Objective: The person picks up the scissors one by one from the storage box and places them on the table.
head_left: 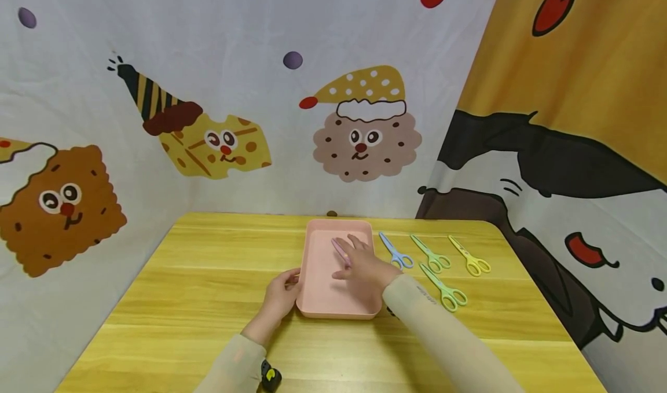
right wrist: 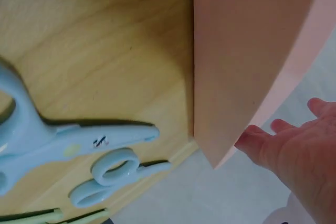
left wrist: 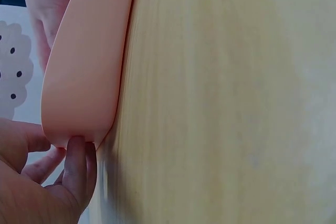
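A shallow pink tray (head_left: 318, 289) lies on the table. My left hand (head_left: 282, 293) holds its left edge, the thumb and fingers pinching the tray wall (left wrist: 89, 66) in the left wrist view. Over the tray, my right hand (head_left: 365, 264) has its fingers spread above a pair of pink-purple scissors (head_left: 341, 250) lying inside. The hand partly covers their handles. Fairly straight fingers show beyond the tray rim in the right wrist view.
Right of the tray lie blue scissors (head_left: 394, 250), two green pairs (head_left: 430, 255) and yellow scissors (head_left: 469, 256). The right wrist view shows two light-blue pairs (right wrist: 79, 141) beside the tray. A patterned cloth (head_left: 250, 46) hangs behind the wooden table (head_left: 208, 323).
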The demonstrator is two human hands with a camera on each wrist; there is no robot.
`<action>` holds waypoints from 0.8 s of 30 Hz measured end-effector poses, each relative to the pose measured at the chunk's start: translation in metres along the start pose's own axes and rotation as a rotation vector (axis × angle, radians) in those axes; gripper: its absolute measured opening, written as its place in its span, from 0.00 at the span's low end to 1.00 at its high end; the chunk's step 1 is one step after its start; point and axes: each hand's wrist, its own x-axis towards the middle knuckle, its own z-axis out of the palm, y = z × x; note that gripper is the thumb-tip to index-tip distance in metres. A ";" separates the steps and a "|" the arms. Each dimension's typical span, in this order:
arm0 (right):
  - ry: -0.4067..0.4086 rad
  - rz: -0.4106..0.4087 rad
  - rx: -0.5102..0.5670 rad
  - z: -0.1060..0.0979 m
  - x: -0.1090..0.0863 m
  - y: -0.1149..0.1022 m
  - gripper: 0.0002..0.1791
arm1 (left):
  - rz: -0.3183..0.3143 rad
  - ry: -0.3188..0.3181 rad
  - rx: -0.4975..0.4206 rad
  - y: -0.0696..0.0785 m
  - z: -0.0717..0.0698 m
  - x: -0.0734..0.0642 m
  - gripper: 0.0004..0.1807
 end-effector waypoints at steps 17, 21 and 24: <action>-0.002 0.171 -0.140 0.013 -0.002 -0.004 0.26 | 0.002 0.006 0.013 -0.001 0.002 0.000 0.19; 0.020 0.181 -0.189 0.015 0.002 -0.004 0.20 | -0.002 0.011 0.015 -0.002 0.002 0.001 0.19; 0.044 0.176 -0.204 0.015 0.003 -0.005 0.16 | -0.001 0.015 0.014 -0.002 0.002 0.001 0.19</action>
